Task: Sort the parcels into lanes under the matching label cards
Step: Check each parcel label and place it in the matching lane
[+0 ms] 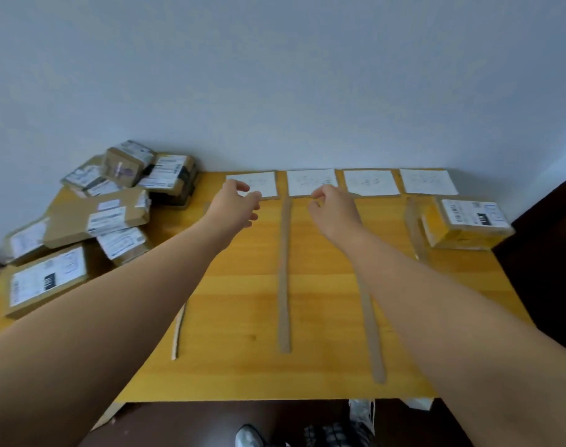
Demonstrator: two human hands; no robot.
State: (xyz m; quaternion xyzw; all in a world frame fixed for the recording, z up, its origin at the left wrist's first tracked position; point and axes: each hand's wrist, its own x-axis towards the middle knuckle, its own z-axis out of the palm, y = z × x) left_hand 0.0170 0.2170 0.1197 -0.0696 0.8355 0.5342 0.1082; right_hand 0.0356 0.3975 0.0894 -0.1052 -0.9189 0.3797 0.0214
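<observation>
Your yellow wooden bench meets a pale wall. Four label cards line its far edge, with cardboard strips marking lanes. The parcels are heaped at the left end, and one yellow parcel sits under the rightmost card. Your left hand and right hand curl at the near edges of two cards; whether they are pinching is unclear.

The table is smooth wood with visible grain and a slight sheen. The strips are matt brown cardboard. The cards are white paper. The parcels are brown cardboard with paper labels; the yellow parcel looks glossy.
</observation>
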